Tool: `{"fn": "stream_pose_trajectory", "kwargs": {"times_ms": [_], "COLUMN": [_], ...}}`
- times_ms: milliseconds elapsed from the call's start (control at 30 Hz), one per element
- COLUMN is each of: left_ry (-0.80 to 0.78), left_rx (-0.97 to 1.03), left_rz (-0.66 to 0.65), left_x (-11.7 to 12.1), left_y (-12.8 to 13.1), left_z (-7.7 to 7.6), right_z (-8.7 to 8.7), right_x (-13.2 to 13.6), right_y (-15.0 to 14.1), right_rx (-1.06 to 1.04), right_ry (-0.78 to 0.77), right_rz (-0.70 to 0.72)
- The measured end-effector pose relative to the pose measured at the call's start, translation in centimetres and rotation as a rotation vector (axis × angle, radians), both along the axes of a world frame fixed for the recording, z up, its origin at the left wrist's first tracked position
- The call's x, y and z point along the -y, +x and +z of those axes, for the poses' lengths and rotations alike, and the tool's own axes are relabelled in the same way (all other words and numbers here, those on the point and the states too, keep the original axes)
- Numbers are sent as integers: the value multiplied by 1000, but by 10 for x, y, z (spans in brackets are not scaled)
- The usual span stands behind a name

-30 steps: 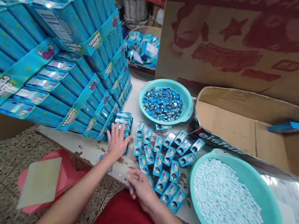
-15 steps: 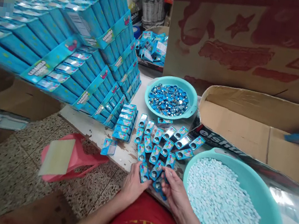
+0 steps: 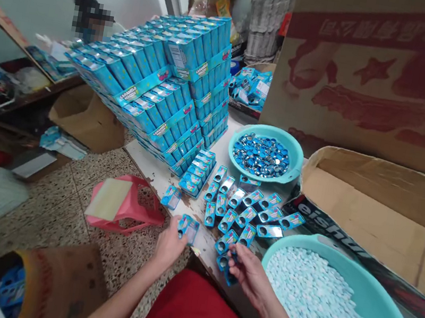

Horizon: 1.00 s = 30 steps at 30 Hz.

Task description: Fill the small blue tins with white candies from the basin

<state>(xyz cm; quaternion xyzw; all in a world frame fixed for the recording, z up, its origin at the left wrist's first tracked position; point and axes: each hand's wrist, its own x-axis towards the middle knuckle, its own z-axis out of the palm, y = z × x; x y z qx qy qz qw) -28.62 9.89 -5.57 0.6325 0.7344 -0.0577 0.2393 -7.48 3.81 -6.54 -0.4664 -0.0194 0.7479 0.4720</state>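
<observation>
Near the table's front edge, my left hand [image 3: 171, 245] is closed around a small blue candy box [image 3: 188, 229]. A similar blue box [image 3: 171, 197] lies just beyond it on the edge. My right hand [image 3: 249, 273] has its thumb and fingers pinched together beside the nearest blue boxes with round holes [image 3: 226, 240]; what they pinch is hidden. Several more such boxes [image 3: 247, 216] stand in a loose cluster, holes facing up. Behind them a turquoise bowl [image 3: 294, 178] holds blue and silver round caps [image 3: 261, 156]. To the right, a larger turquoise basin [image 3: 394, 311] holds pale candies [image 3: 323, 300].
At left rises a tall stack of packed blue display trays [image 3: 173, 99], with one small filled tray [image 3: 197, 173] before it. An open cardboard box [image 3: 382, 207] stands at right. On the floor is a pink stool [image 3: 132, 205]. Another person [image 3: 91, 19] is behind the stack.
My left hand has moved left, away from the cluster to the table edge, with a blue box in it. My right hand stays by the nearest boxes. The view has swung left.
</observation>
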Motion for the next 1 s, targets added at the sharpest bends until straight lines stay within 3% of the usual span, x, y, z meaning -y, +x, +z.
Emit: {"fn": "stream_pose_trajectory", "kwargs": {"times_ms": [100, 233, 300, 433, 567, 667, 767, 867, 1000], "left_ry": [98, 96, 142, 170, 93, 54, 28, -3, -138], "left_rx": [30, 203, 222, 79, 62, 64, 83, 220, 733], "left_rz": [-8, -112, -88, -52, -68, -63, -77, -92, -156], "left_x": [-26, -53, -53, -35, -36, -47, -47, -27, 10], "left_y": [2, -6, -23, -51, -48, -44, -46, -31, 49], "left_z": [-12, -28, -33, -52, -85, -99, -91, -63, -22], "right_z": [-1, -4, -4, -3, -3, -6, -7, -1, 19], "right_x": [-5, -11, -13, -14, -10, -7, -6, -6, 4], "right_y": [-7, -16, -18, -22, -27, -32, -31, -16, 30], "right_rx": [-19, -4, 13, 48, 91, 116, 129, 143, 275], "right_ry": [-7, -25, -38, -58, -102, -120, -132, -140, -109], "right_rz": [49, 95, 97, 91, 127, 129, 54, -86, -283]}}
